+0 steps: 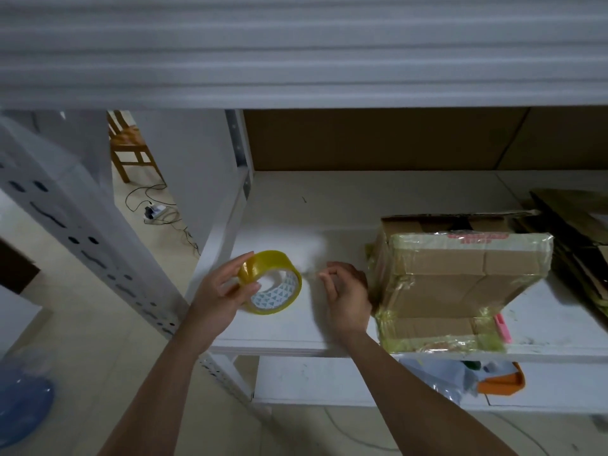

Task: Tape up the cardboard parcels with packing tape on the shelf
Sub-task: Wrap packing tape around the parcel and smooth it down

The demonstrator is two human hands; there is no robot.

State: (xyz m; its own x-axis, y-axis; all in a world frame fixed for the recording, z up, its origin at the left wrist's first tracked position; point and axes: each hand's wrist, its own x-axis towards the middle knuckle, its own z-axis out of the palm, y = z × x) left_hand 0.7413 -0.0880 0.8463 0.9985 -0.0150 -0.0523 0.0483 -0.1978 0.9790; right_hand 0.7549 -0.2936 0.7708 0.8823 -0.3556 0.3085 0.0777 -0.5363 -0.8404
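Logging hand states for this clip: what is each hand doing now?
Left hand: holds the tape roll.
Right hand: fingers loosely curled, holding nothing visible.

Storeroom or packing area, white metal shelving with slotted uprights, taped parcels and flattened cardboard on the shelf, bagged goods below, tiled floor, power strip, wooden chair behind.
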